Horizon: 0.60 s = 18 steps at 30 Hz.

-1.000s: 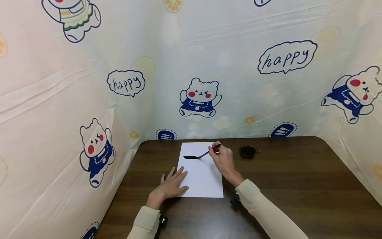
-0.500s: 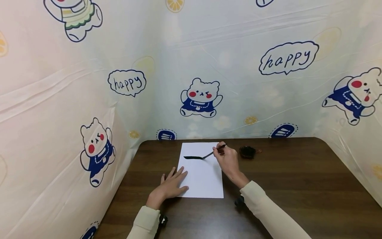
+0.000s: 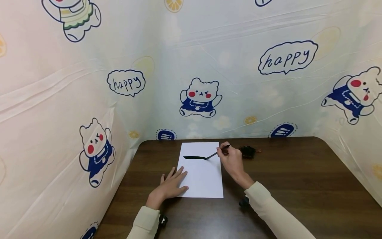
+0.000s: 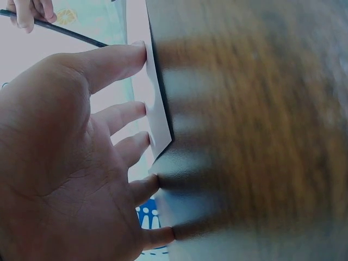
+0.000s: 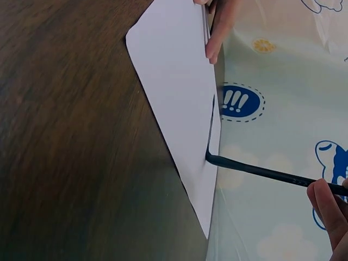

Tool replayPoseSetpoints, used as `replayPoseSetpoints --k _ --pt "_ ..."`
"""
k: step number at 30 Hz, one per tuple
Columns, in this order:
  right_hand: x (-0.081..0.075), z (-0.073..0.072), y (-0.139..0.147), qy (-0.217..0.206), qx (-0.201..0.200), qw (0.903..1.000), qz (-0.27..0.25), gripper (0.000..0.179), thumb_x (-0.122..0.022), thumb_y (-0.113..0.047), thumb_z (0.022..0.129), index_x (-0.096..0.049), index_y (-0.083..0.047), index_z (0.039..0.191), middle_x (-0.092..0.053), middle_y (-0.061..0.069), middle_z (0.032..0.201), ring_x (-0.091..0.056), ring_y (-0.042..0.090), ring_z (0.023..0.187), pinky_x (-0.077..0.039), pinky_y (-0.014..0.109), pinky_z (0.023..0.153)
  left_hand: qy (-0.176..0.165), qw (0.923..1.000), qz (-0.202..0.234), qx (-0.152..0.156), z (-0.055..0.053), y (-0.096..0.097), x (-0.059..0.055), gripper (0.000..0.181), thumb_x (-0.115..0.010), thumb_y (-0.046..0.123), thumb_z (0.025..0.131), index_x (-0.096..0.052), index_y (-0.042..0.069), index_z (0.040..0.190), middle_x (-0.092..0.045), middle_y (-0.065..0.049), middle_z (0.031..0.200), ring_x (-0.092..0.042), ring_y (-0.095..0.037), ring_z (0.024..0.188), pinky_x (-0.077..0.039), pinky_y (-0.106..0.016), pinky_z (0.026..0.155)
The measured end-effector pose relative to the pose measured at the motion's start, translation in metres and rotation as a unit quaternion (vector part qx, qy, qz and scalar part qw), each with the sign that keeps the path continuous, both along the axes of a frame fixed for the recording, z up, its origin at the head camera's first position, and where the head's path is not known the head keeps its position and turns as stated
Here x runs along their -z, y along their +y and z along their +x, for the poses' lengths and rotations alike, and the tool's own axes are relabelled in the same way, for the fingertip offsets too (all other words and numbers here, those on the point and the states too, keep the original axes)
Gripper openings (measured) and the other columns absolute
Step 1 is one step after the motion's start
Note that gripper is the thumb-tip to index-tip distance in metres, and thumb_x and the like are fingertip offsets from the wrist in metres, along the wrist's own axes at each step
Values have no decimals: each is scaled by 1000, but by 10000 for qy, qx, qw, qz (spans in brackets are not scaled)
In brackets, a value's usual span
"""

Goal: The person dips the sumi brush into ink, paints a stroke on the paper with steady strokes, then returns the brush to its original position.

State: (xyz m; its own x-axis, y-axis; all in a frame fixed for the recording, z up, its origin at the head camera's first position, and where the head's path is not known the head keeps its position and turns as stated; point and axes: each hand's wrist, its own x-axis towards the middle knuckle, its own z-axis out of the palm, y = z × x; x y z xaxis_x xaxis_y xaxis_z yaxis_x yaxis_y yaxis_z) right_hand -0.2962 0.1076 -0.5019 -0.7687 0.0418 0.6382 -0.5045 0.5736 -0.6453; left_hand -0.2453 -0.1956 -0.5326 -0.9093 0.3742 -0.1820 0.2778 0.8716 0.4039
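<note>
In the head view a sheet of white paper [image 3: 200, 179] lies on the table, with a thick black stroke [image 3: 194, 157] running across its upper part. My right hand [image 3: 233, 162] pinches a thin dark brush [image 3: 212, 155] between thumb and fingers. The brush slants down to the left, its tip at the right end of the stroke; the right wrist view shows the tip of the brush [image 5: 255, 170] bent against the paper [image 5: 168, 70]. My left hand [image 3: 169, 186] rests with spread fingers on the sheet's lower left edge, some fingertips on the table beside it in the left wrist view.
A small dark container [image 3: 247, 152] with black contents and a reddish handle-like end stands right of the paper, partly behind my right hand. The brown wooden table [image 3: 286, 186] ends at the back against a printed cloth [image 3: 238, 99], which also hangs at both sides.
My right hand has moved rightward with the brush, and the black stroke has grown longer to the right. My left hand and the paper have stayed in place.
</note>
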Motion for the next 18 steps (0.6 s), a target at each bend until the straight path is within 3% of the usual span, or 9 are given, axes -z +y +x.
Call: replayPoseSetpoints --k 18 --pt "-1 5 16 76 113 9998 173 9 -74 -11 100 -67 -9 94 -78 10 85 -78 21 76 -64 39 65 -21 10000 -86 -13 -1 0 -3 72 -65 46 103 -41 20 166 -23 -6 179 -11 -44 166 -6 -84 120"
